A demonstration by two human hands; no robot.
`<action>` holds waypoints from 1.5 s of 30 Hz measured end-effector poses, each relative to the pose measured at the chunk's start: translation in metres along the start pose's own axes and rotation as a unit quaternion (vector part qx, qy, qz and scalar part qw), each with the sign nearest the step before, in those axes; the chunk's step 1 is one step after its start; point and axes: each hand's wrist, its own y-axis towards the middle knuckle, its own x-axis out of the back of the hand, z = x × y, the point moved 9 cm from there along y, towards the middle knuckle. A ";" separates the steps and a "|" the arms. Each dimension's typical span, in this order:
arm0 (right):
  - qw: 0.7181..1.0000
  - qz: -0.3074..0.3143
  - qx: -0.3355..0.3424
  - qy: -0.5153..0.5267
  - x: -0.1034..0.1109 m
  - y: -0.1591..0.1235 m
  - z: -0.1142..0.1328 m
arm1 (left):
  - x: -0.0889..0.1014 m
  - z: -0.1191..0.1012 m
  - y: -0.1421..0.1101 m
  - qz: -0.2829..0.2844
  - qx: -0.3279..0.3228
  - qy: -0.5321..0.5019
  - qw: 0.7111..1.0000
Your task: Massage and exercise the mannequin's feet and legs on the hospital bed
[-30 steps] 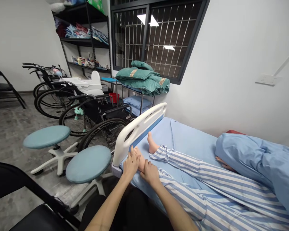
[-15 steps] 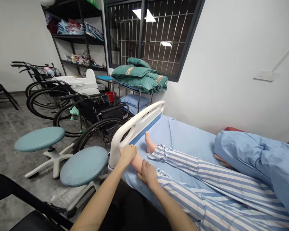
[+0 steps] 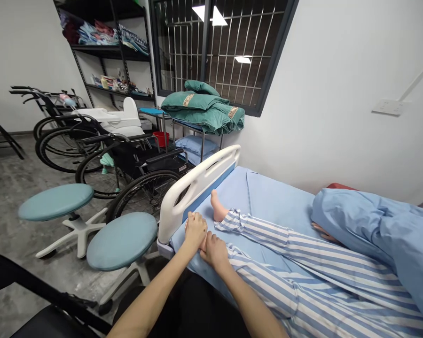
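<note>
The left hand (image 3: 195,231) and the right hand (image 3: 215,252) are both closed around a bare foot (image 3: 203,242), gripping it from either side, just inside the white footboard (image 3: 197,192). The foot belongs to a person (image 3: 359,234) lying on a blue sheet (image 3: 275,197) in striped trousers (image 3: 303,249). The other foot (image 3: 217,207) rests heel-down, near the hands. A teal stool (image 3: 121,241) stands beside the bed.

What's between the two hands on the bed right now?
In the head view, a bare foot lies between the left hand and the right hand, touching both.
</note>
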 end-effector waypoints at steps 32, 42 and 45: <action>0.999 0.010 0.020 -0.043 0.000 -0.004 0.002 | -0.033 0.000 -0.090 -0.145 0.049 -0.105 0.983; 0.999 0.023 0.007 -0.035 -0.004 -0.002 -0.002 | -0.022 0.061 -0.054 -0.078 0.277 -0.214 0.933; 0.999 0.034 0.006 -0.032 -0.006 -0.001 -0.003 | -0.016 0.075 -0.043 0.010 0.359 -0.202 0.911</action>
